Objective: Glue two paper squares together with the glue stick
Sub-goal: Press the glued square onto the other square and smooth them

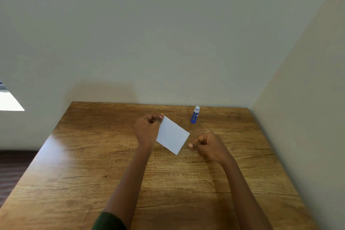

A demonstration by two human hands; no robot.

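Observation:
A white paper square is held up over the wooden table, tilted like a diamond. My left hand pinches its upper left corner between thumb and fingers. Just right of the paper's right corner, my right hand is curled into a loose fist, not touching the paper, with nothing visible in it. A blue glue stick with a white cap stands upright near the table's far edge, beyond and between the hands. Only one sheet can be told apart; whether a second lies against it cannot be told.
The table sits in a corner: a pale wall runs along its far edge and another along its right side. A dark floor shows past the table's left edge. A bright window patch is at far left.

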